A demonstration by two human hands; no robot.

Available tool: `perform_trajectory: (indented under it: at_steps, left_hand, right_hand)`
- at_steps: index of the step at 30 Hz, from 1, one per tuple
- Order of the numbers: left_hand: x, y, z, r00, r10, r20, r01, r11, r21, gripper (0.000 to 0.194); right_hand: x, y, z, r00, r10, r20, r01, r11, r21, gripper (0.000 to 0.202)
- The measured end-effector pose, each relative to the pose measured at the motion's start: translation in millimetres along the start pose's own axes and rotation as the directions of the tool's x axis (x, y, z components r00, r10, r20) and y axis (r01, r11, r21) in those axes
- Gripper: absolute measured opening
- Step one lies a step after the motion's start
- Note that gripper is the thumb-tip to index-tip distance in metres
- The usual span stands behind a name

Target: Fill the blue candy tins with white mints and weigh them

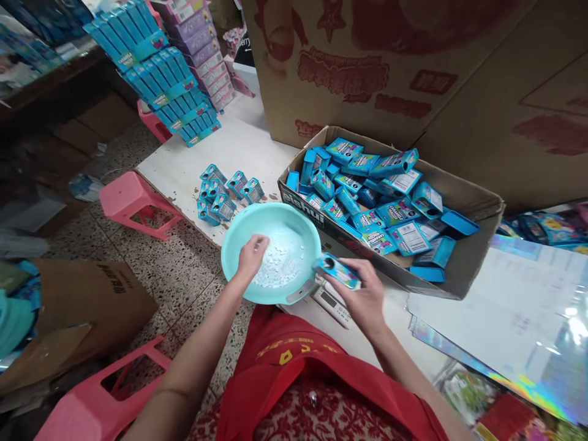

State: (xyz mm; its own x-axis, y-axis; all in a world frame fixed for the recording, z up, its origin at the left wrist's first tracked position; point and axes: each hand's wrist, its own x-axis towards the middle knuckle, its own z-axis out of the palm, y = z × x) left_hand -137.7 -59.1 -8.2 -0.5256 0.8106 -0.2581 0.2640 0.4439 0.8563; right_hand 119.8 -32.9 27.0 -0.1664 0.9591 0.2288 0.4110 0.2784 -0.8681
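Observation:
A round turquoise plastic basin [235,245] with small whitish candies [275,269] on its bottom stands at the table's front edge. Over these candies is my left hand [252,256], its fingers curled together; what is in them, if anything, is hidden. To the right of the basin, my right hand [367,294] grips a small blue candy box [339,271], tilted, with a dark round hole showing on one end. Below that box a white digital scale [331,303] shows in part, next to the basin's rim. Several similar blue boxes [223,206] stand upright behind the basin to the left.
An open cardboard carton [487,211] full of loose blue boxes sits to the right. Stacked blue display packs [156,73] and purple-pink boxes [202,46] rise at the back left. Shiny sheets [505,312] lie at right. Pink stools [133,199] stand on the left floor.

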Motion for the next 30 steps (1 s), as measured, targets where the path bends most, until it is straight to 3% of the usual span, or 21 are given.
perform_trajectory:
  at_steps: [1,3,5,7,11,15,21,23,25,27,30]
  left_hand:
    - [-1,-13,-3.5,0.992,-0.024,0.128,-0.015,0.956,0.295,0.024]
    - [-6,-33,-5.6,0.95,-0.139,0.28,-0.109,0.691,0.715,0.026]
    - [-15,-43,-0.6,0.919,-0.243,0.31,-0.157,0.494,0.855,0.038]
    - [-23,-45,9.6,0.869,-0.312,0.384,-0.194,0.498,0.845,0.046]
    - [-29,-43,29.7,0.747,-0.327,0.578,-0.263,0.653,0.71,0.033]
    - [-19,-43,38.2,0.696,-0.293,0.655,-0.233,0.771,0.593,0.019]
    - [-6,-45,37.4,0.625,-0.322,0.712,0.0,0.911,0.412,0.017]
    - [-6,-44,30.8,0.61,-0.283,0.74,0.159,0.959,0.236,0.021]
    - [-7,-42,23.4,0.617,-0.193,0.763,0.371,0.926,-0.066,0.027]
    - [-8,-39,19.1,0.667,-0.124,0.734,0.519,0.784,-0.34,0.031]
    - [-10,-33,21.3,0.77,-0.18,0.613,0.563,0.643,-0.519,0.031]
  right_hand:
    - [-4,9,-11,0.998,0.027,-0.055,-0.03,0.998,-0.056,0.03]
    - [-12,30,-24,0.987,0.066,-0.146,-0.087,0.986,-0.14,0.033]
    - [-21,53,-27,0.976,0.09,-0.196,-0.126,0.976,-0.178,0.036]
    - [-31,72,-24,0.97,0.111,-0.218,-0.153,0.971,-0.184,0.039]
    - [-44,90,-15,0.964,0.124,-0.234,-0.168,0.97,-0.177,0.039]
    - [-50,93,-11,0.97,0.099,-0.22,-0.137,0.976,-0.168,0.038]
    - [-59,94,-22,0.943,0.186,-0.277,-0.203,0.979,-0.033,0.055]
    - [-61,94,-30,0.934,0.19,-0.303,-0.208,0.978,-0.026,0.05]
    - [-62,94,-39,0.928,0.2,-0.313,-0.23,0.971,-0.062,0.043]
    - [-64,93,-45,0.921,0.223,-0.318,-0.267,0.959,-0.1,0.039]
    - [-65,93,-48,0.908,0.27,-0.321,-0.323,0.939,-0.122,0.036]
